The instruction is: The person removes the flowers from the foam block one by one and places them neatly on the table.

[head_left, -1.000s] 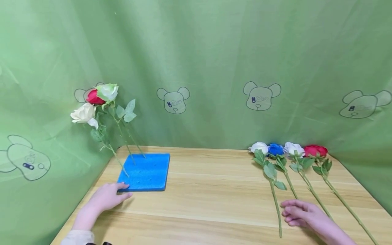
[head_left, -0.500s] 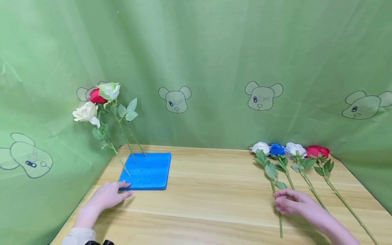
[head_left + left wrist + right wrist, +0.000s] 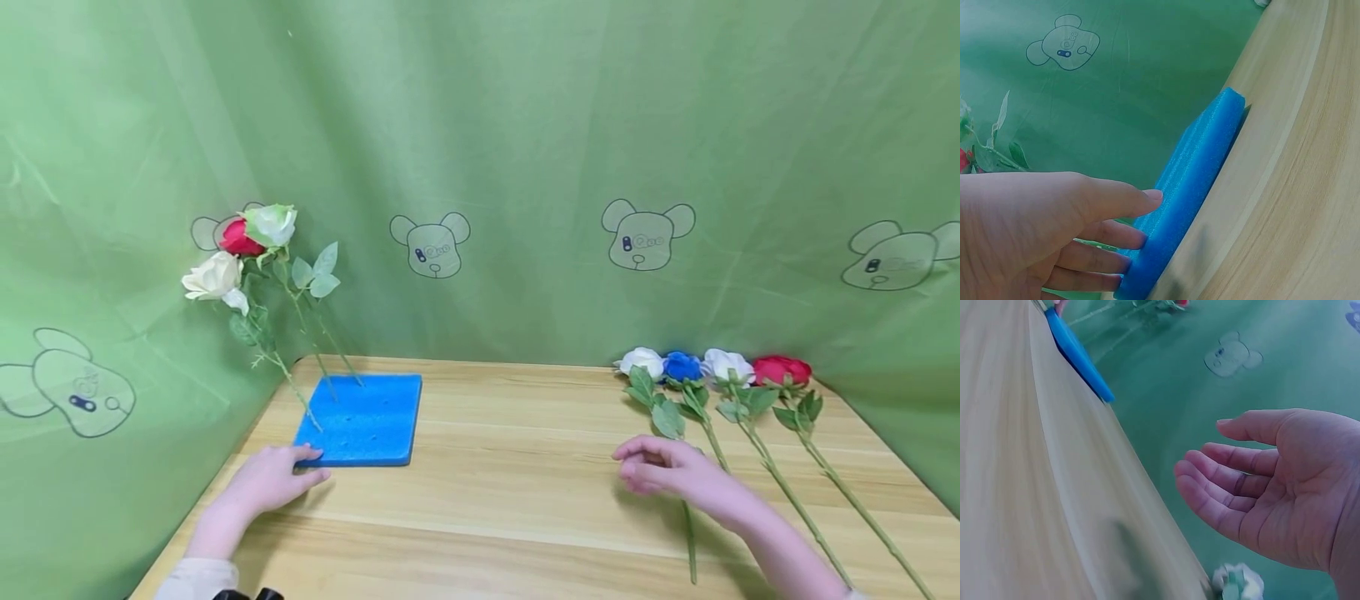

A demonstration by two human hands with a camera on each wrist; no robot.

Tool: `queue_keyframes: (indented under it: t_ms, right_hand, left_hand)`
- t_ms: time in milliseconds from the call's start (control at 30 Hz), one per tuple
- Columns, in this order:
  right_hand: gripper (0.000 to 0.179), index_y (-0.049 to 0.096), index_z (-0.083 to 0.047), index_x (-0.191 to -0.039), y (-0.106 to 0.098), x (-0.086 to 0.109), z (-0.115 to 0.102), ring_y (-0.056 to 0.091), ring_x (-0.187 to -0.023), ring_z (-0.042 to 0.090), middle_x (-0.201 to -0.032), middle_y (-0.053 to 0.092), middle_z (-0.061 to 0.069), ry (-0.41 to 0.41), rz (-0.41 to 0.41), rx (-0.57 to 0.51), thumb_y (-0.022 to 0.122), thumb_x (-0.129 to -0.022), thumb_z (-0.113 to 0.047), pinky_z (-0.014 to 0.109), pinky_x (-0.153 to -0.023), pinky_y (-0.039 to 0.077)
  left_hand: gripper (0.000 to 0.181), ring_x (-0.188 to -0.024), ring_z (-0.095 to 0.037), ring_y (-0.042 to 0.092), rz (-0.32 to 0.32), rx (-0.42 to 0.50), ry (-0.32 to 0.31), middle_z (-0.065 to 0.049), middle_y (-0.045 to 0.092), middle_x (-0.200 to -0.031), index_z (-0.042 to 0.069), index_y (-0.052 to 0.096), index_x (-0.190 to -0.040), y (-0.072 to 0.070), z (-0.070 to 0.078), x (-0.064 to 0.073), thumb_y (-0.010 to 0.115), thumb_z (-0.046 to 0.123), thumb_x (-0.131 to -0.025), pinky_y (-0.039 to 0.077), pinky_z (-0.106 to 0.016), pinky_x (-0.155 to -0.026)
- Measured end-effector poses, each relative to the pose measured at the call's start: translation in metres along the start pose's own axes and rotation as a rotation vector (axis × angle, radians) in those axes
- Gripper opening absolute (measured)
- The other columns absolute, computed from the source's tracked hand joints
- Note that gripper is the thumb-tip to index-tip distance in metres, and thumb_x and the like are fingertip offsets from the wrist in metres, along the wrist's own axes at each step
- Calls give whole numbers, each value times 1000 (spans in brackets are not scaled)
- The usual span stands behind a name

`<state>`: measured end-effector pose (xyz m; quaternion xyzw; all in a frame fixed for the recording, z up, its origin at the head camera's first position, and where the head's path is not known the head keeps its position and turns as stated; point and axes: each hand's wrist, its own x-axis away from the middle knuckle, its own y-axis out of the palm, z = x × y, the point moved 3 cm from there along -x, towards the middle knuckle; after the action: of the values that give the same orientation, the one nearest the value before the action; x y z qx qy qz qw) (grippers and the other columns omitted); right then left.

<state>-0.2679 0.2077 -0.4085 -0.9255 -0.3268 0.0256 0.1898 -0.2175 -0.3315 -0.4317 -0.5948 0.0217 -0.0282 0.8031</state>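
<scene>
My left hand [image 3: 273, 477] rests its fingers on the near left corner of a blue foam board [image 3: 375, 450]. In the left wrist view the fingers lie fairly straight against the board's edge. Three artificial roses stand tilted left in the board: a cream rose [image 3: 213, 277], a red rose [image 3: 240, 239] and a white-green rose [image 3: 272, 225]. My right hand [image 3: 675, 473] hovers over the table with relaxed, slightly bent fingers and holds nothing, as the right wrist view shows. It hides part of the stem of the leftmost lying white rose [image 3: 642, 363].
Beside that white rose lie a blue rose [image 3: 682, 367], another white rose [image 3: 727, 367] and a red rose [image 3: 782, 371], stems toward me. The wooden table [image 3: 480, 517] is bordered by a green curtain [image 3: 525, 167]. Small holes mark the board.
My right hand has moved left and away from me, from between the lying stems to past the leftmost one. The left hand stays at the board.
</scene>
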Motion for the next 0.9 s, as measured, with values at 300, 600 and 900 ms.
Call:
queue_keyframes:
  t_ms: [300, 600, 900]
  right_hand:
    - [35, 54, 9, -122, 22, -30, -13, 67, -89, 21, -106, 64, 26, -66, -29, 70, 56, -98, -17, 29, -83, 59]
    - [38, 54, 12, -122, 47, -60, -28, 67, -93, 18, -109, 62, 29, -94, -86, 47, 59, -96, -17, 36, -87, 59]
    - [34, 58, 9, -119, 77, -95, -28, 65, -93, 22, -107, 64, 28, -121, -125, 95, 61, -96, -15, 23, -82, 58]
  left_hand:
    - [52, -121, -47, 56, -1, -7, 10, -23, 63, -129, 10, 67, -124, -4, 6, 1, 64, 49, -89, 45, -62, -100]
    - [51, -121, -47, 56, 2, -11, 9, -23, 62, -129, 9, 67, -124, -4, 7, 1, 65, 47, -89, 45, -63, -100]
    - [52, -120, -47, 57, 4, -25, 9, -22, 63, -129, 10, 67, -123, -3, 6, 0, 65, 48, -89, 46, -62, -99]
